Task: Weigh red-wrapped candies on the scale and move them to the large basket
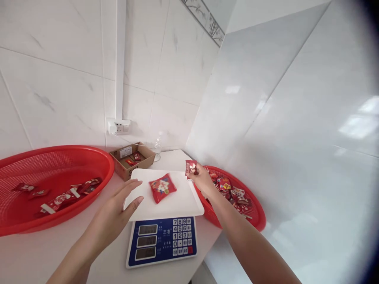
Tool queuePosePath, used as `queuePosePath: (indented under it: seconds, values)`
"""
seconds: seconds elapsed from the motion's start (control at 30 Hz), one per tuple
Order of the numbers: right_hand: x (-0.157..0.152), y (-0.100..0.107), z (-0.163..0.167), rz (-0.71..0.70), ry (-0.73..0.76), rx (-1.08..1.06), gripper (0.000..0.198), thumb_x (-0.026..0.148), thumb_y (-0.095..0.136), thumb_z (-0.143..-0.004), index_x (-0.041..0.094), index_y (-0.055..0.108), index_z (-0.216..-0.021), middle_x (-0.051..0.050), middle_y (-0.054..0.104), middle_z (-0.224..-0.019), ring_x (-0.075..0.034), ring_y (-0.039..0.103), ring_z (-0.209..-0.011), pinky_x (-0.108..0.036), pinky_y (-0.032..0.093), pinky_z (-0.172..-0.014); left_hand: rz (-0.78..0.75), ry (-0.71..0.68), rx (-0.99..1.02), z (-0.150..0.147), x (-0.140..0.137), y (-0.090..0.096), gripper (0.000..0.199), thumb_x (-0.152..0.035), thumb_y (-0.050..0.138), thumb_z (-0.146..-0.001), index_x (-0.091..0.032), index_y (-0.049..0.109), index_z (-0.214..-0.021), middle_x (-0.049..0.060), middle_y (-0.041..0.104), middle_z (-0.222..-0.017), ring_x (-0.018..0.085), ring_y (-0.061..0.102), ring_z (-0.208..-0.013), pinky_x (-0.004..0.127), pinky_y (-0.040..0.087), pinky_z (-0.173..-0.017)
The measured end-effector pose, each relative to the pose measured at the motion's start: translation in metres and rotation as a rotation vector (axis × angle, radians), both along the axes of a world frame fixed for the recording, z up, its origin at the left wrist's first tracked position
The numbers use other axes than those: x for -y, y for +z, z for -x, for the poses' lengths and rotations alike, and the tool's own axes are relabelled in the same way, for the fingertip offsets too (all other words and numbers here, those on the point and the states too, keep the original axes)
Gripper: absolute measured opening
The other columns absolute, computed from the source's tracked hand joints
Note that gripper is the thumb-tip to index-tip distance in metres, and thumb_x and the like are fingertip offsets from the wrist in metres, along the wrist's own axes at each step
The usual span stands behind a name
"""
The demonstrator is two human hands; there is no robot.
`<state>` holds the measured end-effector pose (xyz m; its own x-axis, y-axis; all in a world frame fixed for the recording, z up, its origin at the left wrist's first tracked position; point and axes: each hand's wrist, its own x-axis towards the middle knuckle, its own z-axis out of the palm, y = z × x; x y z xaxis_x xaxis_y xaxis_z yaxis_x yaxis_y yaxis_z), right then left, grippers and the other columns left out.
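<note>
A red snack packet (162, 188) lies on the white tray (180, 203) of a digital scale (162, 241). Over the tray's left edge hovers my left hand (120, 209), fingers apart and holding nothing. Pinched in my right hand (204, 180) is a small dark red snack packet (191, 167) with pale print, held above the tray's back right corner. Just beyond that hand, a red basket (259, 209) holds many similar packets, partly hidden by my forearm.
A larger red basket (97, 152) with several packets stands on the left of the white table (103, 252). Behind the scale are a cardboard box (127, 169) with a few packets and a clear plastic bottle (158, 144). Tiled walls close off the back and right, with a socket (119, 127).
</note>
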<state>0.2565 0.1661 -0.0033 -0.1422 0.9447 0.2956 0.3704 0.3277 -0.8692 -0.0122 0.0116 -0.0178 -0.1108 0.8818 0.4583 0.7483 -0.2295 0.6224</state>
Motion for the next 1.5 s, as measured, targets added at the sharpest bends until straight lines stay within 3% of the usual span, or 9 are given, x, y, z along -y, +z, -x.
queuePosePath:
  seconds: [0.2, 0.4, 0.6, 0.8, 0.97, 1.13, 1.27, 1.37, 1.5]
  values:
    - [0.019, -0.018, 0.013, 0.189, 0.168, 0.087, 0.025, 0.029, 0.062, -0.071, 0.019, 0.065, -0.094, -0.001, 0.07, -0.086, -0.019, 0.064, -0.082, -0.033, 0.051, -0.075, -0.009, 0.03, -0.002, 0.007, 0.002, 0.005, 0.045, -0.053, 0.046, -0.089, -0.027, 0.061, -0.123, 0.005, 0.065, -0.129, 0.026, 0.068, -0.099, 0.037, 0.057, -0.079]
    - [0.032, -0.016, 0.018, 0.325, 0.284, 0.012, 0.034, 0.042, 0.061, -0.079, 0.021, 0.069, -0.104, -0.005, 0.072, -0.105, -0.025, 0.063, -0.104, -0.041, 0.05, -0.089, 0.027, 0.011, 0.017, 0.007, 0.001, 0.004, 0.047, -0.053, 0.045, -0.089, -0.027, 0.059, -0.125, 0.005, 0.063, -0.132, 0.026, 0.066, -0.103, 0.036, 0.057, -0.078]
    - [0.032, -0.014, 0.016, 0.195, 0.097, 0.159, 0.037, 0.043, 0.054, -0.084, 0.02, 0.068, -0.109, -0.008, 0.071, -0.111, -0.028, 0.062, -0.107, -0.045, 0.046, -0.094, 0.034, 0.014, 0.023, 0.006, 0.003, 0.007, 0.047, -0.054, 0.045, -0.089, -0.027, 0.059, -0.125, 0.005, 0.062, -0.133, 0.028, 0.063, -0.11, 0.037, 0.056, -0.081]
    - [0.052, -0.011, 0.028, 0.184, 0.321, 0.315, 0.036, 0.044, 0.05, -0.087, 0.019, 0.071, -0.101, -0.006, 0.073, -0.103, -0.025, 0.065, -0.099, -0.038, 0.049, -0.089, 0.025, 0.007, 0.019, 0.007, 0.003, 0.003, 0.05, -0.057, 0.045, -0.089, -0.027, 0.059, -0.126, 0.006, 0.061, -0.134, 0.028, 0.061, -0.115, 0.039, 0.054, -0.087]
    - [0.05, -0.033, 0.03, -0.08, 0.154, 0.516, 0.038, 0.03, 0.054, -0.086, 0.018, 0.064, -0.121, -0.012, 0.064, -0.124, -0.025, 0.056, -0.117, -0.041, 0.042, -0.102, 0.034, 0.024, 0.004, 0.006, 0.004, 0.004, 0.05, -0.056, 0.045, -0.089, -0.025, 0.059, -0.126, 0.007, 0.061, -0.134, 0.028, 0.064, -0.11, 0.04, 0.054, -0.088]
    - [0.056, -0.05, 0.026, -0.169, 0.305, 0.69, 0.033, 0.033, 0.055, -0.089, 0.025, 0.066, -0.12, -0.009, 0.059, -0.133, -0.027, 0.047, -0.129, -0.049, 0.035, -0.109, 0.051, 0.006, -0.024, 0.007, 0.002, 0.004, 0.051, -0.056, 0.043, -0.089, -0.025, 0.058, -0.126, 0.007, 0.06, -0.136, 0.029, 0.062, -0.113, 0.042, 0.051, -0.094]
    - [0.067, -0.038, 0.014, -0.177, 0.328, 0.722, 0.027, 0.035, 0.053, -0.091, 0.026, 0.071, -0.11, -0.007, 0.067, -0.121, -0.024, 0.053, -0.123, -0.045, 0.038, -0.106, 0.063, 0.004, -0.052, 0.008, 0.001, 0.002, 0.052, -0.056, 0.042, -0.089, -0.025, 0.057, -0.128, 0.006, 0.059, -0.136, 0.029, 0.059, -0.118, 0.043, 0.048, -0.098]
    - [0.059, -0.022, -0.016, -0.094, 0.226, 0.65, 0.033, 0.036, 0.048, -0.093, 0.023, 0.067, -0.117, -0.007, 0.065, -0.126, -0.02, 0.057, -0.119, -0.035, 0.04, -0.104, 0.095, 0.028, -0.061, 0.01, -0.001, -0.001, 0.056, -0.06, 0.04, -0.088, -0.026, 0.055, -0.129, 0.006, 0.058, -0.138, 0.03, 0.053, -0.126, 0.044, 0.045, -0.101]
    - [0.034, -0.015, -0.088, 0.157, -0.155, 0.862, 0.039, 0.033, 0.04, -0.096, 0.023, 0.059, -0.128, -0.008, 0.059, -0.135, -0.021, 0.054, -0.123, -0.034, 0.039, -0.104, 0.14, 0.044, -0.088, 0.013, -0.005, -0.007, 0.057, -0.062, 0.038, -0.087, -0.029, 0.05, -0.132, 0.003, 0.056, -0.139, 0.029, 0.052, -0.128, 0.043, 0.047, -0.099]
